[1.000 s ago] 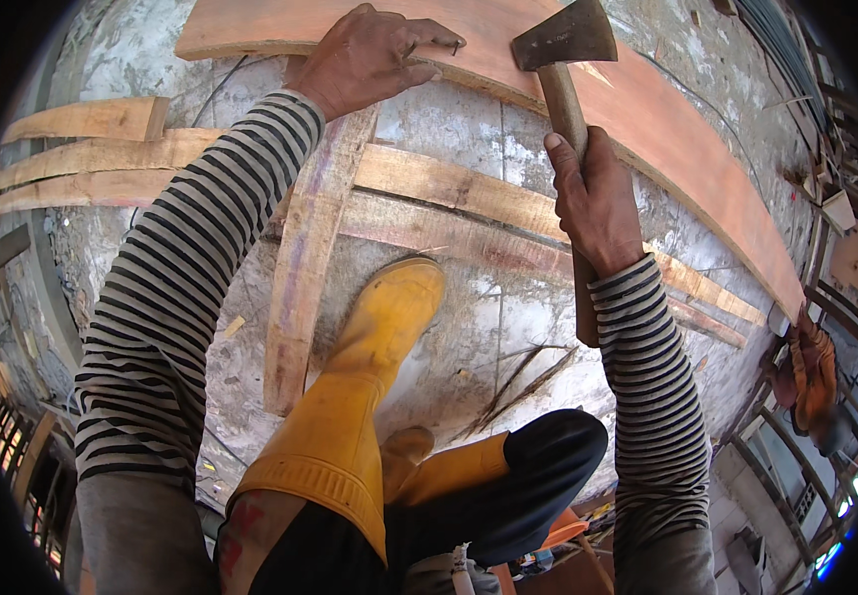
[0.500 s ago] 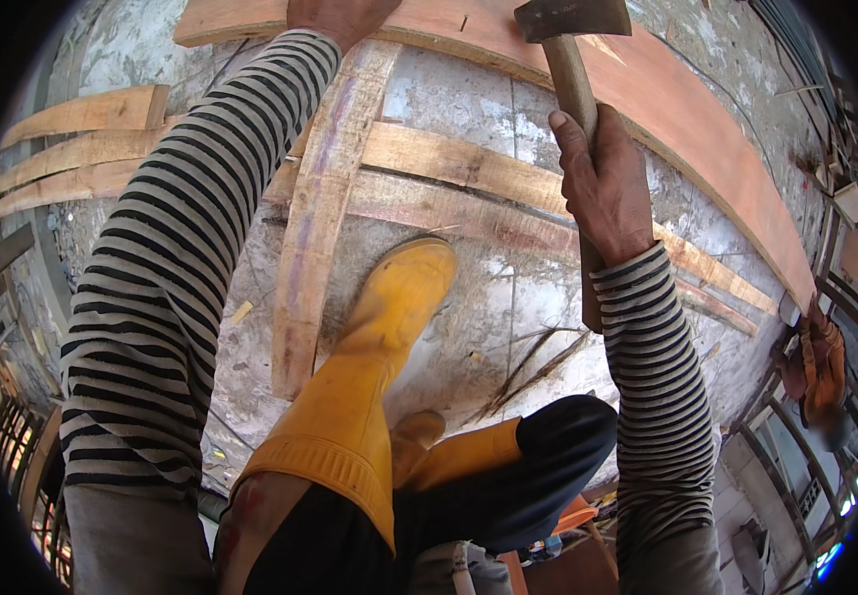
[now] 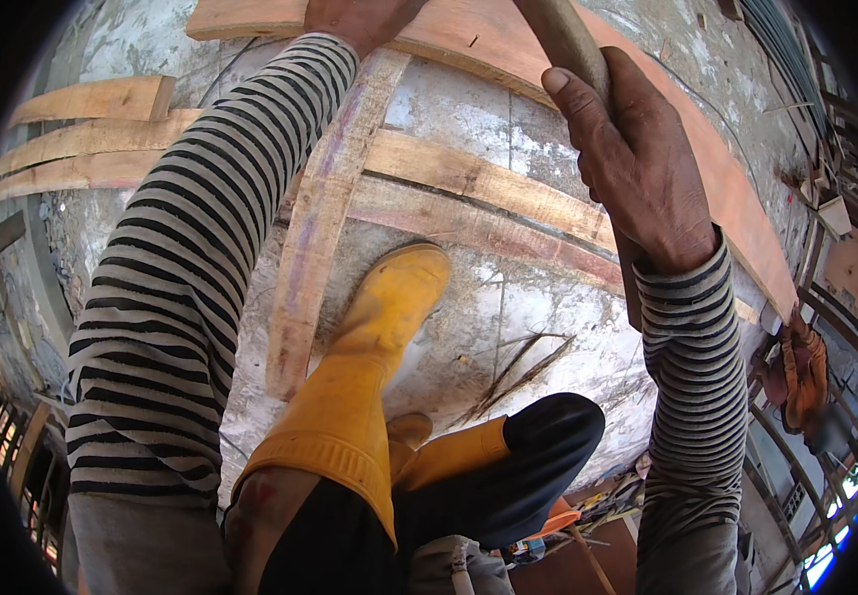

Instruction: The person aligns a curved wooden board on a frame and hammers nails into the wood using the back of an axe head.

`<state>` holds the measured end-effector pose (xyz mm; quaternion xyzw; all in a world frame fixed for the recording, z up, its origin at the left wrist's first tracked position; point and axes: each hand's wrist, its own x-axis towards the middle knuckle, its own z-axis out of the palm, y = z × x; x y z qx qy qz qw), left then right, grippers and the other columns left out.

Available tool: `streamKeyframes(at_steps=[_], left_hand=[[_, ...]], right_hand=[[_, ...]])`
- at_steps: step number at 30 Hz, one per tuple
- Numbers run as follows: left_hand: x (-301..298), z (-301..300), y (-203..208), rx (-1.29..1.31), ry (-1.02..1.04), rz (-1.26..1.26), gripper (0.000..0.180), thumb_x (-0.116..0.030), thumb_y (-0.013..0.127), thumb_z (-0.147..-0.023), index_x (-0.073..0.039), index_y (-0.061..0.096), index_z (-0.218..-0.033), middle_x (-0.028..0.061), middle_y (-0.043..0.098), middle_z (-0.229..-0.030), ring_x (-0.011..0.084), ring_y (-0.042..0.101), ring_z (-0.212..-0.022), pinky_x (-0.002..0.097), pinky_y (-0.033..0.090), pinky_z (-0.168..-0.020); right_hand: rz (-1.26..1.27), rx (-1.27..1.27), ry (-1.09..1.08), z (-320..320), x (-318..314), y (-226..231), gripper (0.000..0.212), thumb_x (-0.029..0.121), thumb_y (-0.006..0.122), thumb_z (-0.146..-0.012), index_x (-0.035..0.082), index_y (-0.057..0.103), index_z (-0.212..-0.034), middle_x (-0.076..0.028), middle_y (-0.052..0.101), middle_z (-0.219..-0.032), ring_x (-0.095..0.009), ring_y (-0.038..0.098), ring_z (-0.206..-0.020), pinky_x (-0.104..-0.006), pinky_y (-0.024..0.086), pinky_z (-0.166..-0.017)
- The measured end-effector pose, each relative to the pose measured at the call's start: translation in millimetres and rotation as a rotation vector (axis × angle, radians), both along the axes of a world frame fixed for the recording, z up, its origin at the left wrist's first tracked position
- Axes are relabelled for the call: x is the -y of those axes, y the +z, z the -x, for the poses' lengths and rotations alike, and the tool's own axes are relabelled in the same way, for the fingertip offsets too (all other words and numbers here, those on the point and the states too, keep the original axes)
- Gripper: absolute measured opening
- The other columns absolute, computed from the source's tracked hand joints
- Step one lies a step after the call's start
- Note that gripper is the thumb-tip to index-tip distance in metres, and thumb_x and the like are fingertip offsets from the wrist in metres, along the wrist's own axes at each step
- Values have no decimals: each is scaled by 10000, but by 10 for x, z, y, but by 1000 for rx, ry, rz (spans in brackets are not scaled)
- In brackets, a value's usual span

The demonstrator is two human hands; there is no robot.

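Note:
My right hand (image 3: 642, 159) is closed around the wooden handle of a hammer (image 3: 566, 38), whose head lies beyond the upper edge. The handle's lower end shows below my wrist. My left hand (image 3: 365, 18) is at the top edge, over a long reddish plywood board (image 3: 548, 59); its fingers are cut off from view. A small nail (image 3: 474, 42) sticks up from this board, to the right of my left hand. Under the board's near edge runs a pale wooden plank (image 3: 325, 208), which lies across two long wooden strips (image 3: 489, 178) on the floor.
My yellow boot (image 3: 399, 288) stands on the stained floor beside the plank. More timber pieces (image 3: 102, 101) lie at the left. A person in orange (image 3: 801, 372) is by the board's far right end. Dry twigs (image 3: 518, 372) lie near my knee.
My right hand has moved up and to the right with the hammer, and the hammer head has left the view. My left hand has shifted slightly right along the board.

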<state>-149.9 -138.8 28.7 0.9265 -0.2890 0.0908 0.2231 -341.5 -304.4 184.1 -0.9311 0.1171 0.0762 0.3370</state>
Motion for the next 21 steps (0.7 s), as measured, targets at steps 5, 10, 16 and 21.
streamKeyframes(at_steps=[5,10,16,21], left_hand=[[49,0,-26,13,-3,1,404,-462,605,-970,-128,716,-1170,150,760,-977,320,708,-963,475,492,-914],[58,13,-34,15,-4,-18,416,-465,598,-974,-118,715,-1171,155,762,-961,318,713,-947,475,501,-897],[88,22,57,0,12,-70,397,-459,603,-970,-134,718,-1167,160,760,-935,329,718,-892,475,532,-843],[0,12,-5,25,-6,-26,382,-458,611,-966,-136,710,-1148,165,757,-930,334,717,-900,475,528,-850]], right_hand=[[3,84,-133,102,-74,-259,345,303,611,-1035,-27,517,-1000,-268,632,-704,-387,674,-634,-480,529,-611],[1,-79,-119,160,-7,-232,370,334,583,-1052,-21,509,-980,-230,646,-682,-374,688,-623,-471,520,-566],[54,200,-135,303,-128,-593,309,287,589,-1046,4,467,-1071,-226,646,-670,-425,680,-616,-474,524,-542],[13,17,-163,164,-69,-428,339,307,590,-1046,-12,480,-1014,-243,641,-651,-436,675,-601,-486,513,-520]])
